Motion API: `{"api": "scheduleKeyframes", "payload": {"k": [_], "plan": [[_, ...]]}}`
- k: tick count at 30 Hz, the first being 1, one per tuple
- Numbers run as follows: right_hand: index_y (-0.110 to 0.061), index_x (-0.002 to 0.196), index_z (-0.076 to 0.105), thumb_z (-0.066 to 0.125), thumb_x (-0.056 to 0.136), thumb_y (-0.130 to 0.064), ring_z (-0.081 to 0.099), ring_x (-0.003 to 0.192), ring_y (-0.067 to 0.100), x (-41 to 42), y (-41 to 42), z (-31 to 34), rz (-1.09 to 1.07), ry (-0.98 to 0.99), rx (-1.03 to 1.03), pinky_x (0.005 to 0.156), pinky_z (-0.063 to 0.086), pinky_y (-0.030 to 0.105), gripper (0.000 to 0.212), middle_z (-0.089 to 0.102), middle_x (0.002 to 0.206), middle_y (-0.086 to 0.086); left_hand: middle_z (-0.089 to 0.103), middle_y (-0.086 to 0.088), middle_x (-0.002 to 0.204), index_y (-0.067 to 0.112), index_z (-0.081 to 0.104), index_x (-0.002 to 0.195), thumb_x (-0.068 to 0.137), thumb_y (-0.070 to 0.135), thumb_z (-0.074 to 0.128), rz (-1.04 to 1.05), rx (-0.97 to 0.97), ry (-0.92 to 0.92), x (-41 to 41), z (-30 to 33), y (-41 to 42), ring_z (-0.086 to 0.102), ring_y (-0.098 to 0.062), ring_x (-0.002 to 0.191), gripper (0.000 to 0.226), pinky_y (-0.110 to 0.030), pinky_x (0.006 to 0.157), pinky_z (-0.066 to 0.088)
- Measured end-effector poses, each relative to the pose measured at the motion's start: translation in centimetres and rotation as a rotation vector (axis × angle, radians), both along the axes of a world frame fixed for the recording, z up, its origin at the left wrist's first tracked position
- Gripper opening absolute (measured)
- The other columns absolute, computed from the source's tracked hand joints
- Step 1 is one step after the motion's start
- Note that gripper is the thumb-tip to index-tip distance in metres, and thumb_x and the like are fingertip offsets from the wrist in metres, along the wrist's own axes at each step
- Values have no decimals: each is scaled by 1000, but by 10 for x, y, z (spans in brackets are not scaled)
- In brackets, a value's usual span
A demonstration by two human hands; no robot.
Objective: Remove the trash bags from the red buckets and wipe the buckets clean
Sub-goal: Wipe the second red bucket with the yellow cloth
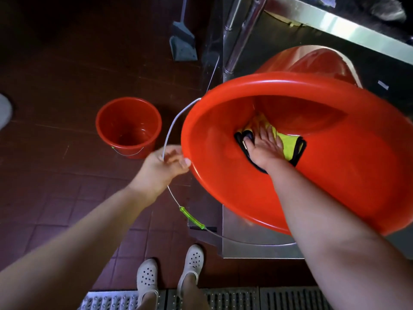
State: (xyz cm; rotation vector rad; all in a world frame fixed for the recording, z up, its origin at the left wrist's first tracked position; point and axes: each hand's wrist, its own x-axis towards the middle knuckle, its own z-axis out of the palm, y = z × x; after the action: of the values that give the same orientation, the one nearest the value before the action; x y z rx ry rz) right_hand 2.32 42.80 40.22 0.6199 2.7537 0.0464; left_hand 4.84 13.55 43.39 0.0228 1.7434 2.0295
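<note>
A large red bucket (223, 175) is tilted toward me, resting on a low steel surface. My left hand (165, 166) grips its rim at the left, with the wire handle (172, 124) running past the fingers. My right hand (264, 146) is deep inside the bucket, fingers spread flat, pressing a yellow cloth with black edging (288, 145) against the inner wall. A smaller red bucket (128, 126) stands upright on the floor to the left, with nothing in it. Behind the large bucket another red bucket (317, 61) lies under the steel table.
A steel table with legs (243, 34) stands at the upper right. A grey dustpan (182, 43) leans beside it on the dark red tiled floor. My feet in white clogs (169, 271) stand by a metal drain grate (234, 298) at the bottom.
</note>
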Motion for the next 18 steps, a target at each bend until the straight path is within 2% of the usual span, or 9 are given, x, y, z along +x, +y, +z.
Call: {"api": "scheduleKeyframes", "payload": {"k": [3, 6, 7, 10, 12, 14, 16, 18], "plan": [[-21, 152, 5, 19, 98, -51, -7, 146, 18, 4, -19, 2, -53, 27, -89, 116, -3, 41, 64, 0, 160, 1, 66, -24, 104, -2, 61, 100, 86, -1, 61, 78, 18, -69, 15, -14, 10, 62, -34, 102, 14, -54, 103, 41], [-19, 152, 6, 25, 98, -45, -6, 146, 18, 29, -65, -1, -18, 104, -140, 116, -2, 40, 62, -3, 160, 2, 66, -15, 92, 4, 59, 90, 87, -3, 58, 144, 81, -67, 20, -14, 19, 62, -27, 91, 8, -55, 98, 45], [-23, 151, 2, 25, 97, -44, -6, 146, 18, 43, -83, -3, 28, 144, -153, 116, -2, 39, 63, -4, 160, 2, 67, -8, 87, 8, 59, 86, 87, -4, 57, 159, 103, -70, 20, -13, 21, 64, -21, 86, 12, -51, 95, 48], [-39, 139, -26, 13, 88, -53, -10, 145, 14, 89, -123, 0, 160, 259, -244, 114, -6, 34, 66, -15, 157, -4, 66, 1, 82, 18, 60, 81, 86, -4, 57, 162, 90, -37, 21, -13, 21, 62, -14, 81, 22, -43, 88, 49], [-44, 135, -33, 8, 86, -57, -15, 142, 11, 104, -126, 1, 216, 291, -294, 113, -9, 31, 65, -24, 151, -11, 66, 8, 80, 26, 62, 77, 85, -2, 60, 145, 43, 14, 21, -13, 20, 60, -11, 79, 30, -39, 84, 47], [-43, 135, -33, 9, 86, -58, -15, 144, 12, 103, -117, 0, 246, 296, -285, 114, -8, 31, 66, -26, 150, -12, 66, 10, 76, 31, 65, 74, 85, -2, 61, 147, 29, 25, 21, -10, 21, 59, -10, 76, 35, -36, 79, 47], [-40, 138, -29, 13, 87, -57, -12, 145, 14, 92, -104, -3, 269, 263, -228, 115, -3, 32, 68, -23, 153, -11, 66, 2, 79, 25, 62, 77, 85, -4, 61, 153, 35, 21, 20, -3, 22, 59, -16, 78, 30, -41, 83, 47], [-30, 145, -18, 19, 89, -55, -7, 146, 14, 76, -88, -7, 241, 210, -186, 116, 1, 34, 72, -12, 158, -7, 64, -6, 81, 19, 58, 79, 85, -4, 61, 149, 38, 34, 16, 3, 20, 59, -21, 80, 24, -42, 86, 47]]}}
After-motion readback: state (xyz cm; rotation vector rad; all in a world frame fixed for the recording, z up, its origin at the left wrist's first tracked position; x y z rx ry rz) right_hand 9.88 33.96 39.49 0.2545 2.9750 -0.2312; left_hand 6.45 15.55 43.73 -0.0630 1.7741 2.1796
